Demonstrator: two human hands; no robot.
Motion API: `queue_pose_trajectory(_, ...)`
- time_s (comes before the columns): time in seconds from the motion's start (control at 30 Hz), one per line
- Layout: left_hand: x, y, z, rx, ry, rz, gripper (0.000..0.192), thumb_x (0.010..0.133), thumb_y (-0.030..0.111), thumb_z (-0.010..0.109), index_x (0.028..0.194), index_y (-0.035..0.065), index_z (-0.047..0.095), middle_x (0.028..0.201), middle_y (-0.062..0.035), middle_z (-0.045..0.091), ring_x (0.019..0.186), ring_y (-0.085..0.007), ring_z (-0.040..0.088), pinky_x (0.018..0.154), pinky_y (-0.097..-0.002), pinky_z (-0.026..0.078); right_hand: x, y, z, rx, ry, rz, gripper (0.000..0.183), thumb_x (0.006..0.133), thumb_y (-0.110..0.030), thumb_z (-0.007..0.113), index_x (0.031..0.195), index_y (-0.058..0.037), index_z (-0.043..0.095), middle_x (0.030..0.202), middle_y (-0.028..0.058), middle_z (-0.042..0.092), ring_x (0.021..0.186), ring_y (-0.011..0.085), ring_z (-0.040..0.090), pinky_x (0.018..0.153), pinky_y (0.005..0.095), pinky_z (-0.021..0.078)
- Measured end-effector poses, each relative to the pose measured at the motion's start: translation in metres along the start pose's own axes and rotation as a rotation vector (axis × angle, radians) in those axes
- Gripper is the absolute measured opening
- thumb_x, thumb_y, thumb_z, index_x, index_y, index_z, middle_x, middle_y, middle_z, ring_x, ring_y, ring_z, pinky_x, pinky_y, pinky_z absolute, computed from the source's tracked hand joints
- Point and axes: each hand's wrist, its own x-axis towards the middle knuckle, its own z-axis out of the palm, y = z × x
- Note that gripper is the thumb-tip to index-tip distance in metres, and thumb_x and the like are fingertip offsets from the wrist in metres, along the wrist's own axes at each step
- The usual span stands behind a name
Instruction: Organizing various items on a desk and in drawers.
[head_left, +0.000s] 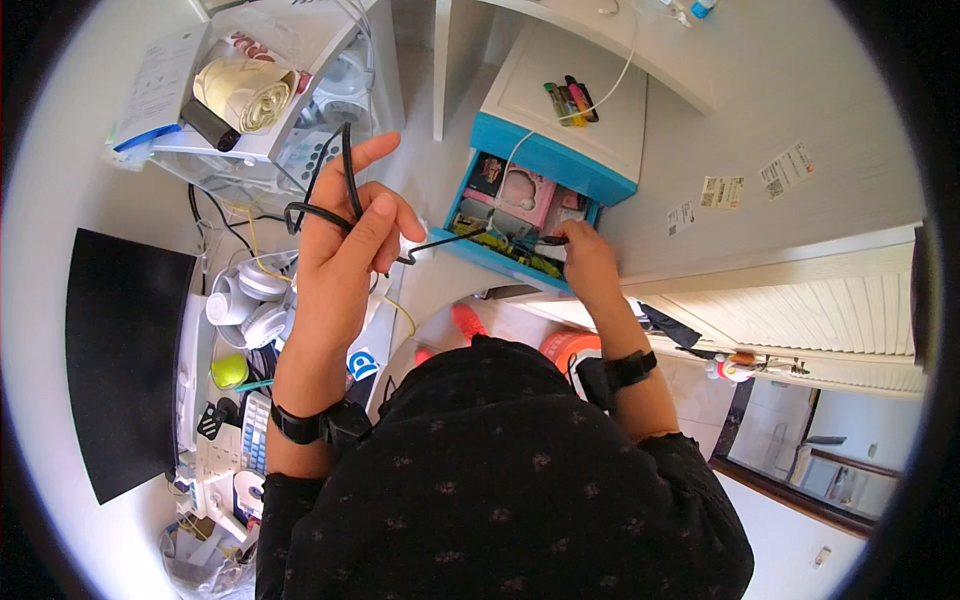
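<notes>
A black cable (349, 169) runs in loops through the fingers of my left hand (346, 240), raised in front of the shelf with its index finger stretched out. From there the cable stretches right across the front of an open blue drawer (480, 262). My right hand (589, 259) is over the drawer's right end, gripping a dark end of the cable (553, 241) between thumb and fingers. Inside the drawer lie a pink box (523, 196), yellow-green items (544, 264) and other small things. A thin white cord (508, 169) hangs down over the drawer.
Several markers (571, 101) lie on top of the white drawer cabinet (517, 82). To the left are a dark monitor (127, 360), white headphones (262, 300), a yellow-green ball (229, 370) and a keyboard (256, 431). A cream roll (247, 94) sits on the upper-left shelf. An orange bucket (568, 346) stands below.
</notes>
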Motion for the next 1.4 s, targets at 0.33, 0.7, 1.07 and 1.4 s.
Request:
queue_pose_trajectory(0.33,0.009,-0.007,0.002,-0.011,-0.082,-0.087,0.035,0.087,0.009,0.046,0.122,0.0044,0.041,0.070,-0.0035,0.055,0.052,-0.0030,0.035,0.048,-0.0158,0.028,0.057,-0.049,-0.052,0.163,0.296,-0.099,0.021,0.071,-0.004,0.056,0.092,-0.0062,0.053,0.078,0.0104,0.056,0.074,0.0286,0.057,0.066,0.0374,0.0439)
queue_pose_trajectory(0.7,0.015,0.003,0.011,-0.022,-0.204,-0.079,0.036,0.087,0.008,0.046,0.122,0.0057,0.040,0.073,-0.0025,0.055,0.054,-0.0030,0.036,0.050,-0.0162,0.030,0.202,-0.051,-0.161,-0.263,0.688,0.251,0.033,0.077,-0.029,0.059,0.103,-0.0092,0.055,0.096,0.0096,0.057,0.096,0.0286,0.052,0.080,0.0428,0.0415)
queue_pose_trajectory(1.07,0.000,0.005,-0.020,-0.010,-0.114,-0.070,0.035,0.086,0.007,0.047,0.121,0.0047,0.043,0.071,-0.0031,0.055,0.053,-0.0039,0.036,0.048,-0.0163,0.029,0.304,0.001,-0.190,-0.186,0.167,0.432,0.039,0.075,-0.029,0.055,0.105,-0.0038,0.059,0.112,0.0165,0.055,0.104,0.0319,0.053,0.085,0.0415,0.0422)
queue_pose_trajectory(1.4,0.009,0.001,-0.032,-0.013,-0.151,-0.092,0.032,0.088,0.010,0.046,0.120,0.0078,0.044,0.074,0.0000,0.056,0.056,-0.0027,0.037,0.053,-0.0161,0.032,0.322,0.046,-0.194,-0.108,0.242,0.155,0.023,0.058,-0.016,0.066,0.061,0.0044,0.057,0.053,0.0149,0.055,0.048,0.0237,0.055,0.046,0.0333,0.0432)
